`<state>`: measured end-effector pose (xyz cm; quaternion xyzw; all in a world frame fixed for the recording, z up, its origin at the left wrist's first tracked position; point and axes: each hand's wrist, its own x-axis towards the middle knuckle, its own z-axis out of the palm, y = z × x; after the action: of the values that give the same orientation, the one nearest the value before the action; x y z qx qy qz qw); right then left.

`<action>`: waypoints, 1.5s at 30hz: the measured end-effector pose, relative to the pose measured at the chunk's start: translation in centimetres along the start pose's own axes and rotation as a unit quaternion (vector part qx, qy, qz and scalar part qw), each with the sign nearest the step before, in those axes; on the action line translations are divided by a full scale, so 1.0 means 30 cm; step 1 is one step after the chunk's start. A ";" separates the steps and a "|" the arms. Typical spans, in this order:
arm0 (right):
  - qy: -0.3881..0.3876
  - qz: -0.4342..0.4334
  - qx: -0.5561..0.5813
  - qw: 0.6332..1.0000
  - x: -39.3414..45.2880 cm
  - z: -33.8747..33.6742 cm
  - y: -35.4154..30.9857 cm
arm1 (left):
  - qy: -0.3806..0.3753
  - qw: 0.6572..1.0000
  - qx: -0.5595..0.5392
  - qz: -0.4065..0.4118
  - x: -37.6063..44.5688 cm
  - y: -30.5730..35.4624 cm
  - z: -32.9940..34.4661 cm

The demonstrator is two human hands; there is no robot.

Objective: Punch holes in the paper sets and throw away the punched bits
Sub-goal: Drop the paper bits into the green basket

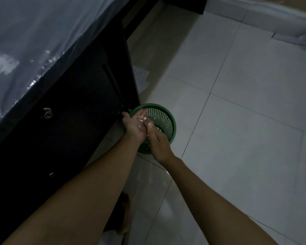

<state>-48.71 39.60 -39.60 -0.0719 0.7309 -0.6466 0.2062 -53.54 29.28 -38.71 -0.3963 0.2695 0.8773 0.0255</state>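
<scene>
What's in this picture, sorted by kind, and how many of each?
Hands: 2, the left hand palm up with white paper bits on it, the right hand brushing them off
Green baskets: 1
Dark desks: 1
Paper bits: too small to count
Total: 4 countable things

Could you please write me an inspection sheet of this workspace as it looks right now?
Surface: pale tiled floor, glossy.
Job's things: round green plastic mesh wastebasket on the floor; small white punched paper bits on the left palm and inside the basket.
Clutter: white paper sheets on the floor by the desk.
Grips: left hand open, palm up over the basket; right hand open, fingers brushing the left palm.
Cables: nothing seen.
Surroundings: dark wooden desk under clear plastic sheet; a bare foot.
</scene>
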 end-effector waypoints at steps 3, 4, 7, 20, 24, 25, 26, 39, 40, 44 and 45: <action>0.019 0.000 -0.017 1.000 0.014 -0.001 0.000 | 0.019 1.000 0.017 -0.002 0.001 -0.009 -0.005; 0.020 -0.016 -0.030 0.999 0.009 0.004 0.001 | 0.022 0.999 0.024 -0.004 0.001 -0.011 -0.007; 0.007 -0.087 -0.085 0.993 -0.021 0.025 0.011 | 0.025 0.998 0.061 -0.002 0.007 -0.011 -0.006; -0.005 -0.033 -0.129 0.991 -0.025 0.017 0.058 | 0.007 0.999 0.034 -0.024 -0.007 -0.001 -0.025; -0.029 -0.065 -0.149 0.986 -0.016 0.029 0.063 | -0.010 0.998 0.059 -0.019 0.002 0.008 -0.021; -0.022 -0.048 -0.153 0.987 -0.005 0.028 0.064 | -0.020 0.998 0.054 -0.021 0.003 0.011 -0.019; -0.014 -0.019 -0.159 0.987 0.007 0.025 0.063 | -0.032 0.998 0.049 -0.024 0.002 0.014 -0.018; -0.001 -0.009 -0.169 0.986 -0.011 0.029 0.077 | -0.037 0.997 0.052 -0.036 0.001 0.015 -0.027; 0.012 -0.028 -0.172 0.985 -0.019 0.027 0.072 | -0.036 0.998 0.047 -0.035 0.001 0.017 -0.030; -0.011 -0.158 -0.214 0.964 -0.043 0.024 0.079 | -0.041 0.998 0.028 -0.026 0.013 0.035 -0.032; -0.007 -0.145 -0.225 0.963 -0.042 0.025 0.083 | -0.044 0.998 0.026 -0.025 0.014 0.037 -0.032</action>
<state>-46.87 39.75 -41.83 -0.2264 0.8377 -0.4879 0.0941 -53.45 27.79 -39.02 -0.3635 0.2804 0.8857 0.0693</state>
